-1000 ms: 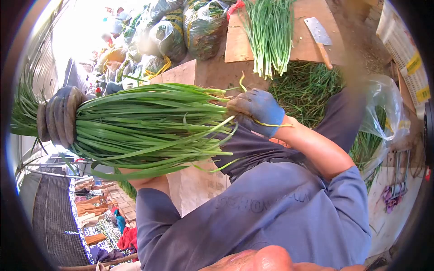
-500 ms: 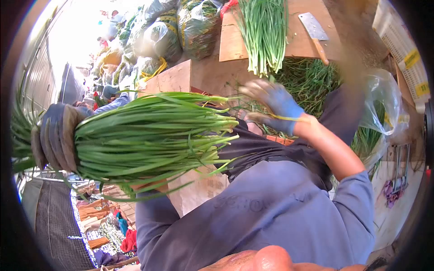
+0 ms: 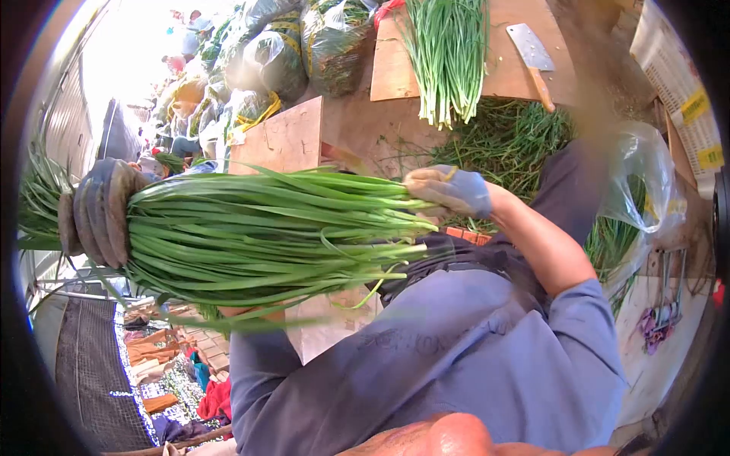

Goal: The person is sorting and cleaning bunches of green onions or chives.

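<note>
My left hand [image 3: 97, 213], in a dark, dirty glove, is wrapped round a big bunch of garlic chives [image 3: 266, 235]. The bunch lies sideways in front of my chest, with pale stem ends to the right and leaf tips beyond the fist. At those stem ends my right hand [image 3: 450, 190], in a blue and tan glove, has its fingers closed on some of the upper stems. A few lower stems and leaves hang loose beneath the bunch.
Ahead, more chives [image 3: 449, 61] lie on a wooden board [image 3: 388, 68] beside a cleaver [image 3: 532, 57]. Loose green trimmings [image 3: 525, 137] cover the ground below. Stuffed plastic bags [image 3: 277, 64] stand at the back left; a clear bag [image 3: 642, 182] and a white crate [image 3: 677, 76] are at right.
My right hand has moved from above the stem ends, fingers spread, down and onto the stems, and its fingers have closed. The bunch in my left hand has shifted slightly right.
</note>
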The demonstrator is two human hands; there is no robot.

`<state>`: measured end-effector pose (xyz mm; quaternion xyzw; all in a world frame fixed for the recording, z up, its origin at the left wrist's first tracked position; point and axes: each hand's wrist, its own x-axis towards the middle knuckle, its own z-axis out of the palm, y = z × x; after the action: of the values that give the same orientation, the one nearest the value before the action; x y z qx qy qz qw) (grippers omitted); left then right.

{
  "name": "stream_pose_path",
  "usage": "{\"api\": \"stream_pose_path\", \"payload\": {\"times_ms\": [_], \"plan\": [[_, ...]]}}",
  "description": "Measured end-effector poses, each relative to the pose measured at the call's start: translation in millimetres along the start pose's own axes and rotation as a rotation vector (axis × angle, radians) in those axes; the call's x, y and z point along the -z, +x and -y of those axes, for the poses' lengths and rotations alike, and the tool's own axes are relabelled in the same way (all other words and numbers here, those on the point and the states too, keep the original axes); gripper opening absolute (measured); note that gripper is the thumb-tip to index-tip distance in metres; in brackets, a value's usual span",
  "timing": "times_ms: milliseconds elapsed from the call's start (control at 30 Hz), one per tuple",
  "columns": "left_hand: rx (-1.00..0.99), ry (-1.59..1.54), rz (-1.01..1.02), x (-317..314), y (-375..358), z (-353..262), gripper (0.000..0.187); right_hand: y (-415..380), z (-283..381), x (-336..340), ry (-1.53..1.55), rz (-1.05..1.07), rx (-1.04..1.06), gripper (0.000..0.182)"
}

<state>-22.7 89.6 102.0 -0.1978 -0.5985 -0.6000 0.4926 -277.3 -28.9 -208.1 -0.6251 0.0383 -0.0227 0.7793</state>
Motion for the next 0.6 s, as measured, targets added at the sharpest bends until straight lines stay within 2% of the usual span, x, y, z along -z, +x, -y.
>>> {"api": "stream_pose_path", "payload": {"times_ms": [33,100,167,267,300,400,433,467,533,567,600], "plan": [[0.001,-0.012,0.001,1.9,-1.5,2.4,0.019,-8.7,-7.9,2.5,-0.030,-0.038,0.055,0.036],[-0.002,-0.017,0.009,2.0,-3.6,2.9,0.019,-21.1,-20.1,6.8,0.142,-0.089,0.106,0.031],[-0.002,-0.030,0.009,4.3,-4.3,4.5,0.019,-33.2,-34.1,5.9,0.570,-0.122,0.092,0.027],[-0.012,-0.047,0.017,3.8,-4.2,2.0,0.019,-48.2,-50.9,19.2,0.895,-0.283,0.273,0.024],[-0.004,-0.044,0.019,3.2,-2.8,4.0,0.019,-52.6,-51.2,20.5,0.842,-0.377,0.284,0.025],[0.010,-0.032,0.015,0.3,2.4,5.3,0.020,-65.6,-60.4,31.2,0.235,-0.496,0.034,0.028],[0.015,-0.028,0.012,-1.0,3.1,5.9,0.020,-66.3,-62.8,34.9,0.065,-0.367,-0.206,0.030],[0.022,-0.034,0.009,-1.7,4.2,7.9,0.020,-67.0,-93.7,35.3,-0.024,-0.243,-0.270,0.036],[0.024,-0.035,0.005,-3.4,4.7,9.5,0.020,-68.6,-94.1,14.4,-1.073,-0.347,0.081,0.041],[0.024,-0.037,0.008,-4.2,5.0,10.3,0.020,-65.3,-82.5,6.3,-1.055,-0.385,-0.030,0.040],[0.025,-0.037,0.008,-4.9,5.8,10.5,0.020,-56.1,-63.5,3.8,-0.864,-0.412,0.000,0.039]]}}
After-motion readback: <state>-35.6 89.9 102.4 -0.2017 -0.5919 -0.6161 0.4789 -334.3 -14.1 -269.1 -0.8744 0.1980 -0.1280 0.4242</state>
